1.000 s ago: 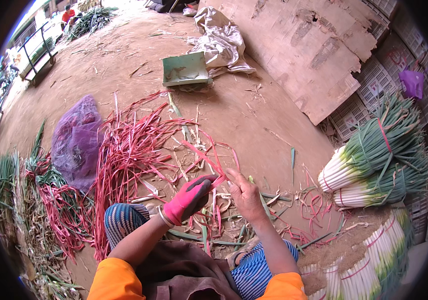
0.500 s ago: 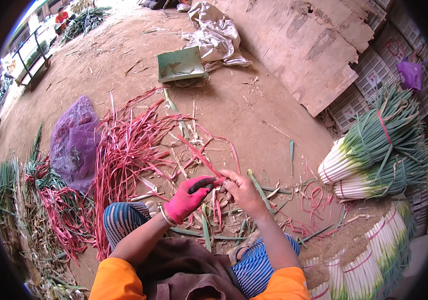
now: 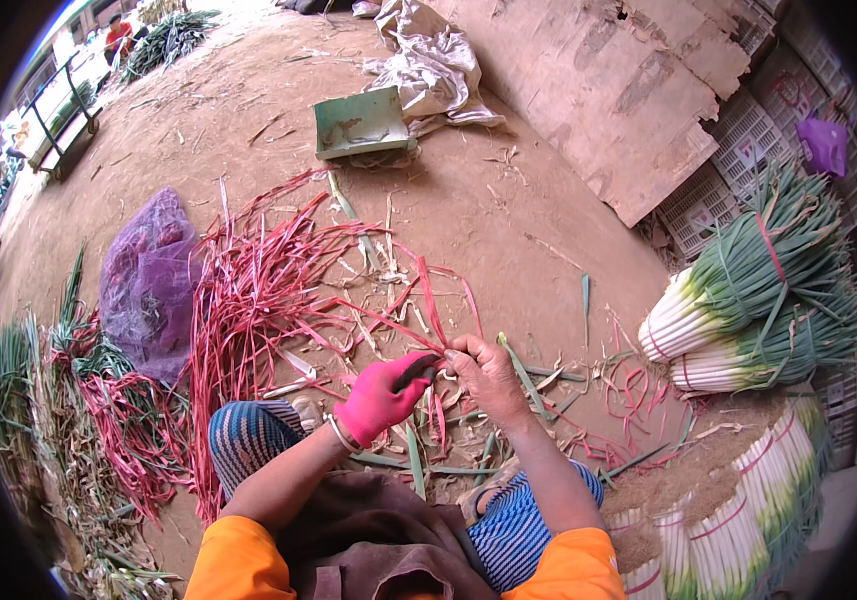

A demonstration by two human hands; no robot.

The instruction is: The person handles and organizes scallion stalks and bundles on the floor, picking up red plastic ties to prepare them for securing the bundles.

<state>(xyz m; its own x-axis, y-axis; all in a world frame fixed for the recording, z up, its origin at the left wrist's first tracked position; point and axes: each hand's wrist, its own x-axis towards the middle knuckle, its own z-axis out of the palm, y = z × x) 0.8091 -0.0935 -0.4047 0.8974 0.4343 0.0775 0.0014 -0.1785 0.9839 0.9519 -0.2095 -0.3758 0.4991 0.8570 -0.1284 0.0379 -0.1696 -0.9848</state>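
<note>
My left hand (image 3: 380, 402), in a pink glove with a dark palm side, is closed in a pinch in front of me. Bare and just beside it, my right hand (image 3: 489, 380) pinches with thumb and fingers. Between them they grip a red plastic strip (image 3: 429, 298), whose free ends rise away from my fingers. The fingertips meet, so the part of the strip inside them is hidden. To the left of my hands spreads a tangled heap of red strips (image 3: 248, 290). Onion scraps and a few strips lie on the ground beneath my hands.
Tied green onion bundles (image 3: 723, 290) are stacked at right, and more bundles (image 3: 723, 540) stand below them. A purple mesh bag (image 3: 151, 290) lies left, near loose green onions (image 3: 8, 375). Farther off are a green scoop-like container (image 3: 360, 125), a white sack (image 3: 433, 70) and a wooden board (image 3: 598, 90).
The red strip's loose end has swung from leaning left to nearly upright, and another length now stretches left. My left glove has turned slightly; both hands stay close together.
</note>
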